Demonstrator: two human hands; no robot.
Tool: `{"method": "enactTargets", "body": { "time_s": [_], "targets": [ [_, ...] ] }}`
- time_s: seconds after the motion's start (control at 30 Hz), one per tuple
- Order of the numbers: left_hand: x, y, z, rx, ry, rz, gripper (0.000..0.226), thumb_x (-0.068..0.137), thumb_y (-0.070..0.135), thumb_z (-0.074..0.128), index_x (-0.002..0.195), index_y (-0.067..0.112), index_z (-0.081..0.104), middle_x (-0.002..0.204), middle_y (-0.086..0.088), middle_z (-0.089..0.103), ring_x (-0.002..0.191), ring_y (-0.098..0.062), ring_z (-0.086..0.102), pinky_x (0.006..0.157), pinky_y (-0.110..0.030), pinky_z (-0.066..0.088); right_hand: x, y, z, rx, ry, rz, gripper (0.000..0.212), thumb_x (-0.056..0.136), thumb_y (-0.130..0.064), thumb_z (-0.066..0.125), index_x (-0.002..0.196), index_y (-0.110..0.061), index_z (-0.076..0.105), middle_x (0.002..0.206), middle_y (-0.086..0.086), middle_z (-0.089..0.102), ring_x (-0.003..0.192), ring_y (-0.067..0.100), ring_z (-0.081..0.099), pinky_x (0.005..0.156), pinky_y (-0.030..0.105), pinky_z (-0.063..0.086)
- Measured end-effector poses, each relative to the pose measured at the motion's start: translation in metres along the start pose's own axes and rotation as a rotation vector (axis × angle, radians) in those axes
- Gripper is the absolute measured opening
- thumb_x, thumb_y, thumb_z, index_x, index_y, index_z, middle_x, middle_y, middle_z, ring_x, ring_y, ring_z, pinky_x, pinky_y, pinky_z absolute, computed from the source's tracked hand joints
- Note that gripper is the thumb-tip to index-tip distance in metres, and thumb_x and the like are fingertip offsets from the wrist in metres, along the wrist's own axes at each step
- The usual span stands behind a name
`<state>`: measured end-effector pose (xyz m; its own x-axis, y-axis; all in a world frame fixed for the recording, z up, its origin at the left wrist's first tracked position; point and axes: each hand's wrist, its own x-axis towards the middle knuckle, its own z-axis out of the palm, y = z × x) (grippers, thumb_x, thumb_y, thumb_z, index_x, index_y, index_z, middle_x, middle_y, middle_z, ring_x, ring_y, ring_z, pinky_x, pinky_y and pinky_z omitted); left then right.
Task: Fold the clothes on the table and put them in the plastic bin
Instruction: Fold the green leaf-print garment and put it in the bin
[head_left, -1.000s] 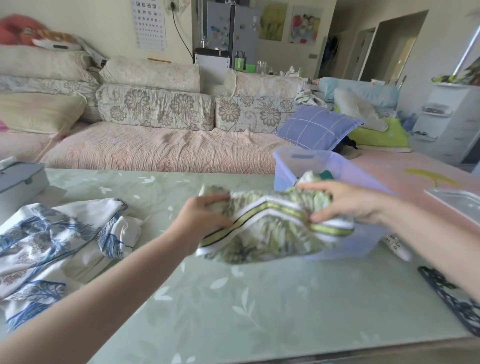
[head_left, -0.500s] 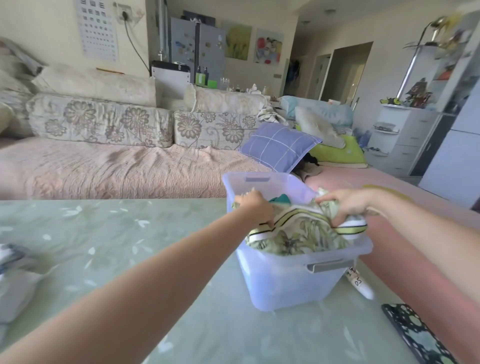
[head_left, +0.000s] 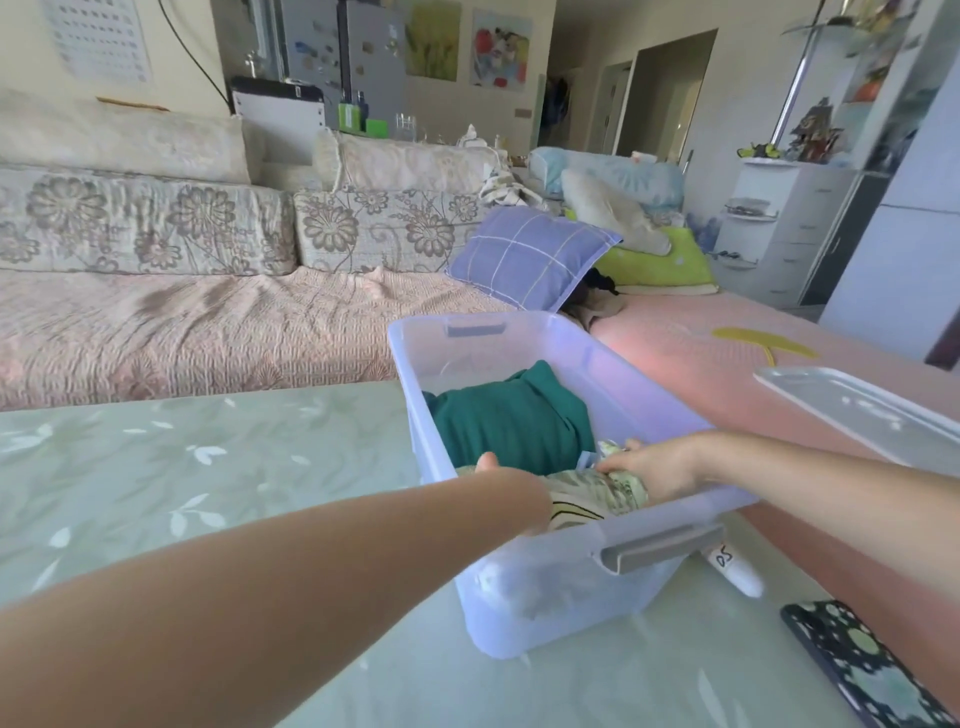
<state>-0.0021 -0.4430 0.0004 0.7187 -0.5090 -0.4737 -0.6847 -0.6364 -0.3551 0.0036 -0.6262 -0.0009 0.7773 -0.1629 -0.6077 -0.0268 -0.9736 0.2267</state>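
The leaf-print garment (head_left: 597, 493) has sunk from the rim into the plastic bin (head_left: 545, 587), between both hands. The right hand (head_left: 657, 470) grips it; whether the left hand (head_left: 511, 493) does, I cannot tell. Just beyond them lies one teal garment (head_left: 514, 421), making two. The pale green surface (head_left: 208, 467) carries one bin; beyond stands a sofa (head_left: 208, 322).

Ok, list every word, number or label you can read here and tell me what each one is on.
"05", handwritten, read uncertainly: on the white object lying on the table beside the plastic bin.
On the wall chart, top left: rows of symbols, too blurred to read.
On the fridge magnets: too small to read.
On the patterned garment in the right hand: print only, no lettering.
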Motion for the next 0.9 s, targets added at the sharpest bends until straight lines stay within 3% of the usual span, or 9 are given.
{"method": "enactTargets", "body": {
  "time_s": [0.13,0.2,0.27,0.33,0.4,0.5,0.63,0.77,0.9],
  "targets": [
    [0.003,-0.004,0.010,0.024,0.096,-0.142,0.049,0.094,0.027,0.047,0.141,0.024,0.032,0.140,-0.005,0.024,0.127,-0.024,0.024,0.098,-0.028,0.025,0.004,-0.007,0.008,-0.092,-0.012,-0.029,0.068,0.094,-0.008,0.042,0.152,-0.023,0.009,0.145,0.012,0.013,0.132,0.032,0.032,0.101,0.036,0.035],
    [0.004,-0.007,0.005,-0.003,0.194,-0.140,0.047,0.091,0.028,0.050,0.136,0.019,0.040,0.136,-0.008,0.026,0.121,-0.025,0.027,0.095,-0.028,0.026,-0.006,-0.009,0.000,-0.160,0.114,-0.072,0.064,0.089,-0.011,0.051,0.147,-0.021,0.026,0.140,0.008,0.016,0.128,0.028,0.031,0.098,0.036,0.037],
    [0.002,-0.011,-0.002,-0.140,0.273,-0.076,0.043,0.087,0.028,0.059,0.126,0.011,0.049,0.120,-0.008,0.042,0.107,-0.024,0.040,0.089,-0.031,0.035,-0.015,-0.007,-0.011,-0.165,0.279,-0.148,0.061,0.080,-0.023,0.067,0.135,-0.028,0.042,0.128,0.001,0.024,0.118,0.023,0.033,0.096,0.034,0.038],
    [-0.005,-0.014,-0.006,-0.169,0.151,0.034,0.035,0.090,0.023,0.058,0.120,0.005,0.055,0.084,-0.002,0.051,0.089,-0.023,0.046,0.085,-0.032,0.044,-0.018,-0.005,-0.015,-0.029,0.235,-0.177,0.066,0.075,-0.028,0.076,0.134,-0.028,0.044,0.118,-0.001,0.034,0.106,0.017,0.043,0.091,0.030,0.042],
    [-0.010,-0.013,-0.007,-0.075,0.029,0.074,0.027,0.095,0.013,0.047,0.118,0.002,0.056,0.070,0.000,0.041,0.085,-0.022,0.045,0.089,-0.030,0.044,-0.018,-0.009,-0.014,-0.044,0.115,-0.128,0.068,0.082,-0.020,0.069,0.142,-0.027,0.036,0.123,0.001,0.040,0.104,0.018,0.050,0.086,0.030,0.043],
    [-0.013,-0.009,-0.014,0.035,-0.035,0.112,0.020,0.097,0.007,0.042,0.105,0.002,0.060,0.069,-0.001,0.037,0.088,-0.021,0.041,0.095,-0.030,0.041,-0.006,-0.015,-0.006,-0.211,0.010,-0.031,0.072,0.089,-0.016,0.057,0.149,-0.027,0.018,0.141,0.004,0.032,0.124,0.027,0.045,0.088,0.034,0.041],
    [-0.011,-0.013,-0.016,0.036,-0.143,0.116,0.030,0.097,0.015,0.044,0.124,0.008,0.057,0.069,0.002,0.042,0.088,-0.019,0.045,0.083,-0.027,0.039,0.006,-0.014,-0.003,-0.206,-0.075,-0.063,0.080,0.090,-0.014,0.059,0.152,-0.020,0.008,0.156,-0.001,0.012,0.138,0.021,0.030,0.106,0.033,0.034],
    [-0.008,-0.009,-0.015,0.033,-0.110,0.092,0.017,0.097,0.009,0.042,0.098,0.007,0.059,0.070,-0.002,0.040,0.081,-0.021,0.044,0.084,-0.029,0.039,0.011,-0.011,0.002,-0.186,-0.050,-0.039,0.082,0.090,-0.021,0.060,0.152,-0.020,0.005,0.156,0.002,0.015,0.138,0.022,0.032,0.106,0.034,0.033],
    [-0.003,-0.008,-0.009,0.046,-0.056,0.084,0.034,0.096,0.006,0.043,0.128,0.004,0.050,0.085,-0.004,0.046,0.089,-0.022,0.043,0.078,-0.027,0.036,0.016,-0.010,0.005,-0.140,-0.075,-0.025,0.088,0.090,-0.023,0.060,0.151,-0.021,-0.003,0.157,0.009,0.013,0.139,0.026,0.030,0.107,0.038,0.032]
  ]
}}
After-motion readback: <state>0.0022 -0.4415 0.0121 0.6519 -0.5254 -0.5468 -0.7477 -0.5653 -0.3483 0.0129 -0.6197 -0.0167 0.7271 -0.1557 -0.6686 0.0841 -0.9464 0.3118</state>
